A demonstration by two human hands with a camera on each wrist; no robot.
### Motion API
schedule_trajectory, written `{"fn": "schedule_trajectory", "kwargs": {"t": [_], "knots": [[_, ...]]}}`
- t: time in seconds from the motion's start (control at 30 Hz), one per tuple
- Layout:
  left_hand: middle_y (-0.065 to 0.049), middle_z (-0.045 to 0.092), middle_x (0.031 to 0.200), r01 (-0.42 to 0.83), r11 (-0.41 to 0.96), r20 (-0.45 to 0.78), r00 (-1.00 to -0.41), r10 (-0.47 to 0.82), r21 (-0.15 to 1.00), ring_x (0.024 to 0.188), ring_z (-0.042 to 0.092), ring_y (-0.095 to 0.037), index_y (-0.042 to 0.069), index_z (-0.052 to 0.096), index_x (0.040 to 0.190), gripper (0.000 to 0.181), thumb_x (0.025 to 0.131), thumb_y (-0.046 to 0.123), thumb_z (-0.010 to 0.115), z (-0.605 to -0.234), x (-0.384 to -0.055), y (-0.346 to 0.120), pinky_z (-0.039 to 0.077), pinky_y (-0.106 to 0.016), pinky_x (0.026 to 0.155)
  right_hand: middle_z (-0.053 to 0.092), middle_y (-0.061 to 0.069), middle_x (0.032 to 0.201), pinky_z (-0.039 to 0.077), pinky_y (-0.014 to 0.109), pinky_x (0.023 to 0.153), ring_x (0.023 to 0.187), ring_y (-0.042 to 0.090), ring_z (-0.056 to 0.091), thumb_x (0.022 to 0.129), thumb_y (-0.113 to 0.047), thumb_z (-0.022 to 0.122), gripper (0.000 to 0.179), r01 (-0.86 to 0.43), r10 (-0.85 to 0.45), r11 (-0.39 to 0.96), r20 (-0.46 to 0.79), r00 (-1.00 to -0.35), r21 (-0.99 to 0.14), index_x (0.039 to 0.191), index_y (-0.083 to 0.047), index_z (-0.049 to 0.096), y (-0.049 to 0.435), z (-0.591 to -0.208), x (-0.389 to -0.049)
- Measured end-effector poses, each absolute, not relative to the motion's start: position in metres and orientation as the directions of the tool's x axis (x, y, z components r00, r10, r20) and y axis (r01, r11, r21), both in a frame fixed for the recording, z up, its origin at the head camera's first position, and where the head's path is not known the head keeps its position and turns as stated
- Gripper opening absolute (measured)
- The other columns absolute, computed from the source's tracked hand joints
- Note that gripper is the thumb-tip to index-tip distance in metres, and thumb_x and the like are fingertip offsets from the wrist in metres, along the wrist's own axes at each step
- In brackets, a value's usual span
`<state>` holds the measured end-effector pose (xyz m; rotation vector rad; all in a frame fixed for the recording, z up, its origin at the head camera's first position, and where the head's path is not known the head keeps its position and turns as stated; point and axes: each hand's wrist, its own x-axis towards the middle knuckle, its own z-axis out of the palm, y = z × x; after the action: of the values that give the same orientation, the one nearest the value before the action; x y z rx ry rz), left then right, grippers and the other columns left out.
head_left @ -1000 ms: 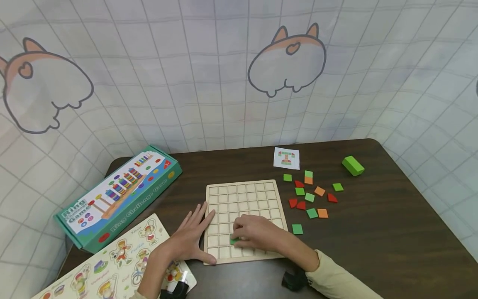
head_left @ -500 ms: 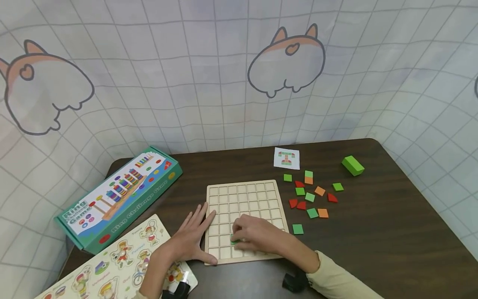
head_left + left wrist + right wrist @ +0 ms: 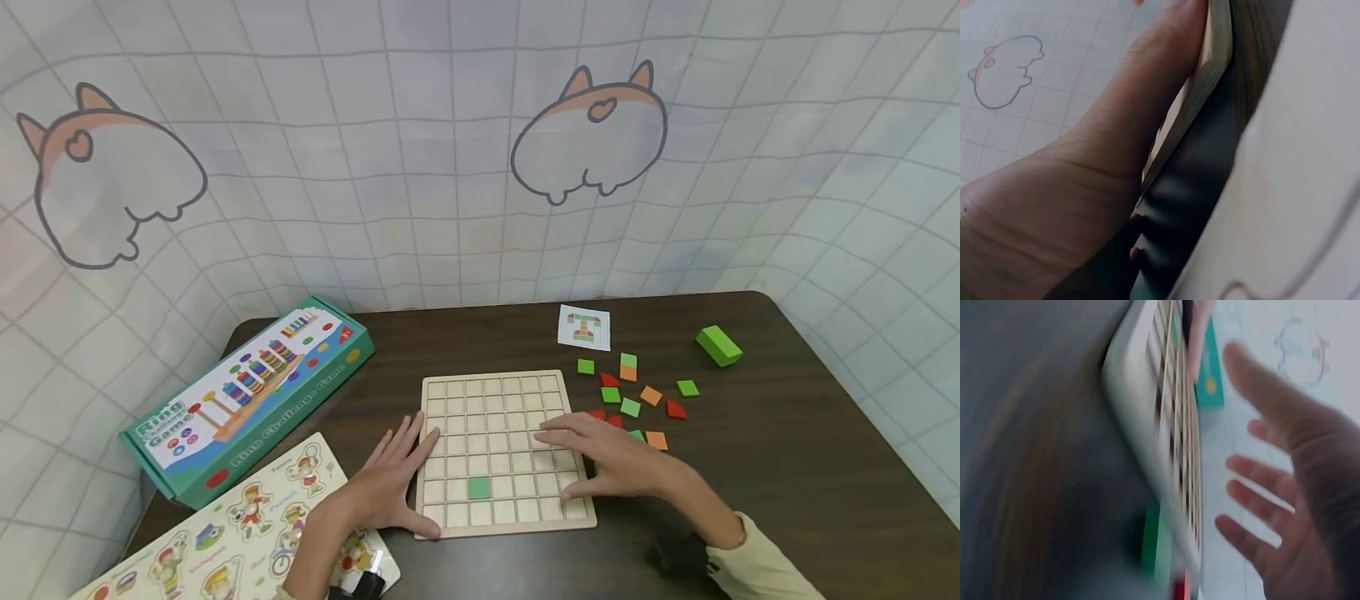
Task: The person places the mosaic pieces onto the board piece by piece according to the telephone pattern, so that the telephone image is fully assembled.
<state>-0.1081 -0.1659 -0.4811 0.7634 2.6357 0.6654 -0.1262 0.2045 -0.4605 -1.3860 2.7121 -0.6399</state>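
A wooden grid board (image 3: 491,433) lies flat on the dark table, with one green square tile (image 3: 479,488) in a cell near its lower left. My left hand (image 3: 390,483) rests with spread fingers along the board's left edge, its thumb at the lower corner. Over the right side of the board is my right hand (image 3: 618,458), fingers apart and holding nothing. In the right wrist view, which is blurred, a green tile (image 3: 1155,547) lies beside the board's edge. Loose tiles, among them a red one (image 3: 676,409) and an orange one (image 3: 651,396), lie to the right, some hidden by my right hand.
Behind the tiles lies a card (image 3: 584,327) printed with a coloured tile pattern. A green block (image 3: 719,346) stands at the back right. At the left are a green game box (image 3: 247,400) and a picture board (image 3: 240,525), partly under my left forearm.
My right hand has let go of the green tile, which now lies in the grid, and has moved right. My left hand has stayed at the board's edge. The head view has shifted slightly.
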Motion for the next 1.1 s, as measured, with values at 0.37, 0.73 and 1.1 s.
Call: {"fn": "schedule_trajectory", "kwargs": {"t": [0.37, 0.73, 1.1], "knots": [[-0.017, -0.006, 0.164, 0.403, 0.745, -0.184, -0.804, 0.566, 0.532, 0.151, -0.002, -0.040, 0.012, 0.014, 0.157, 0.126, 0.063, 0.067, 0.079, -0.485, -0.104, -0.167, 0.009, -0.060, 0.120, 0.054, 0.000, 0.138, 0.048, 0.054, 0.096, 0.125, 0.023, 0.049, 0.076, -0.059, 0.074, 0.081, -0.603, -0.654, 0.669, 0.041, -0.755, -0.436, 0.144, -0.024, 0.047, 0.269, -0.475, -0.123], [-0.016, -0.007, 0.164, 0.422, 0.749, -0.187, -0.796, 0.575, 0.510, 0.152, -0.002, -0.039, 0.013, 0.013, 0.157, 0.126, 0.064, 0.069, 0.077, -0.487, -0.105, -0.167, 0.009, -0.059, 0.121, 0.055, -0.015, 0.099, 0.051, 0.024, 0.071, 0.088, 0.002, 0.053, 0.083, -0.037, 0.075, 0.017, -0.699, -0.729, 0.549, 0.147, -0.669, -0.457, 0.089, -0.027, 0.064, 0.278, -0.470, -0.115], [-0.014, -0.007, 0.165, 0.415, 0.760, -0.187, -0.806, 0.562, 0.500, 0.152, -0.003, -0.037, 0.014, 0.012, 0.157, 0.127, 0.064, 0.070, 0.076, -0.483, -0.108, -0.167, 0.008, -0.057, 0.121, 0.054, -0.016, 0.099, 0.046, 0.020, 0.067, 0.083, 0.001, 0.051, 0.084, -0.044, 0.073, 0.021, -0.628, -0.695, 0.612, 0.052, -0.717, -0.481, 0.096, -0.030, 0.063, 0.270, -0.468, -0.119]]}}
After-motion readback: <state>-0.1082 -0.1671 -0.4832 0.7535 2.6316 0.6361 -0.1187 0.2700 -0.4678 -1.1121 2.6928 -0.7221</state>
